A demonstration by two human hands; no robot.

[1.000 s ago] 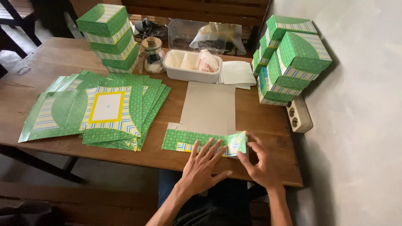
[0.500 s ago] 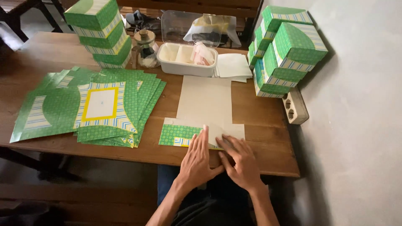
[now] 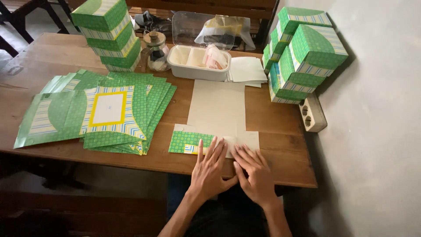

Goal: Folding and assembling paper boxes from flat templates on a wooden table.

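The wooden table (image 3: 39, 66) is brown and smooth-grained, and both hands work at its near edge. Beyond the fingertips, an unfolded cardboard box blank (image 3: 217, 109) lies flat with its plain beige inner face up; its long axis runs from the hands away toward the far side of the table, and a folded-over flap (image 3: 186, 141) at the near end shows the glossy green dotted print. To the left of the hands spreads a fanned pile of flat green blanks (image 3: 101, 112). Stacks of assembled green boxes (image 3: 307, 52) stand far beyond and to the right. The left hand (image 3: 209, 169) and the right hand (image 3: 254, 173) lie palm-down, fingers spread flat, pressing the blank's near edge, grasping nothing.
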